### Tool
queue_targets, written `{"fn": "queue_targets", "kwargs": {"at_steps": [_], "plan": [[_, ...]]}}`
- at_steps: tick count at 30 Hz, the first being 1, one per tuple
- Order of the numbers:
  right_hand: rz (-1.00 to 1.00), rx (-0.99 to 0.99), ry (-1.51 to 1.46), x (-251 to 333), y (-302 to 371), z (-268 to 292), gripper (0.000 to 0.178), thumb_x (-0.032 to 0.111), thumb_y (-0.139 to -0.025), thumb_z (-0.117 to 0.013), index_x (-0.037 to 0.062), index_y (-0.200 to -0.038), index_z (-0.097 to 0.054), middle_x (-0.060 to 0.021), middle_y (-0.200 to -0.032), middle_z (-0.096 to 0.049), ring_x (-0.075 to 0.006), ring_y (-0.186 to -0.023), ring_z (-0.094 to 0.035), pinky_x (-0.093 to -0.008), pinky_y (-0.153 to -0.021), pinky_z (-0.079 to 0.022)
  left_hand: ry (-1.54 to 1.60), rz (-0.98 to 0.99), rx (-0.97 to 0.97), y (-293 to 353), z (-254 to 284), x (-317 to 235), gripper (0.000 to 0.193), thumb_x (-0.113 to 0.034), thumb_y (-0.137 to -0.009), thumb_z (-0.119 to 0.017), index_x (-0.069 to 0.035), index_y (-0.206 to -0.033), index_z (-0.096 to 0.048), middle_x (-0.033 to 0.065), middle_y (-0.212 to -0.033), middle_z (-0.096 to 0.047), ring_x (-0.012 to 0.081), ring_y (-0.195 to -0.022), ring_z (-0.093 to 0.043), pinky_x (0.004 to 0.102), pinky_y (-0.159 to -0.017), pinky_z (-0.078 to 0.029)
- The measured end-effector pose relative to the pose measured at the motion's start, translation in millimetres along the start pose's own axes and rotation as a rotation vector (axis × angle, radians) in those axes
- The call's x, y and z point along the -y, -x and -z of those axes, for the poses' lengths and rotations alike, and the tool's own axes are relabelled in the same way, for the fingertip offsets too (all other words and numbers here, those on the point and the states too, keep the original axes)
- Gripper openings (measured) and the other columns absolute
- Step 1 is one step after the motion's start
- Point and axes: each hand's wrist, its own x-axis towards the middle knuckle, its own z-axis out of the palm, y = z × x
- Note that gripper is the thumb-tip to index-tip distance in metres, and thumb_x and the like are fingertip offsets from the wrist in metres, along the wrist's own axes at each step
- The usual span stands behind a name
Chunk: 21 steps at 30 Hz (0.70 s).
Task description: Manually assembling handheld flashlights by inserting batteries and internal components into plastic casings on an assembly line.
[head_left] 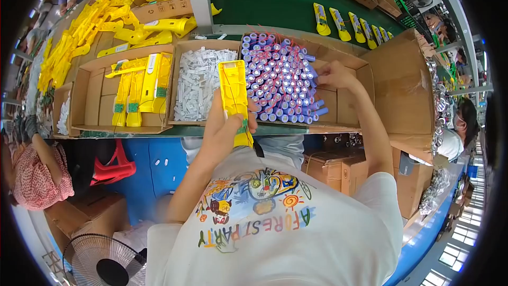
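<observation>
My left hand is closed around a long yellow plastic housing, held upright in front of the boxes. Its open inner side shows, with thin wires and a small green circuit board near my thumb. My right hand reaches to the right edge of a large stack of purple cylindrical battery cells with red wires. Its fingers are bent and pinch at the end of a cell there; the fingertips are partly hidden. The cells lie in a cardboard box.
Left of the cells are a box of small white plastic pieces and a box holding yellow housings. More yellow housings are heaped at far left. Several stand in a row on the green conveyor belt. A raised cardboard flap is at right.
</observation>
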Motion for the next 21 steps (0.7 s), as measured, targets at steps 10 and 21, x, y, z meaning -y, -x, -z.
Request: {"fn": "queue_targets", "kwargs": {"at_steps": [10,21], "plan": [[0.529,0.332,-0.539,158,82,-38,0.021,0.017,-0.08,-0.075,0.0025,-0.091,-0.065,-0.003,-0.08,-0.066,-0.0059,-0.069,-0.062,-0.0201,-0.058,-0.05,-0.489,-0.123,-0.006,-10,-19,16,0.067,0.003,-0.083,-0.046,-0.005,-0.142,-0.015,0.0115,-0.108,-0.052,0.019,-0.095,-0.056,0.031,-0.08,-0.048],[0.295,0.562,-0.26,221,41,-39,0.033,0.028,-0.076,-0.081,-0.001,-0.08,-0.067,-0.0058,-0.065,-0.066,-0.0092,-0.053,-0.062,-0.0208,-0.048,-0.051,-0.402,-0.15,0.001,-4,12,3,0.071,0.005,-0.081,-0.043,-0.002,-0.143,-0.01,0.0199,-0.123,-0.047,0.0266,-0.114,-0.052,0.0372,-0.098,-0.04]]}}
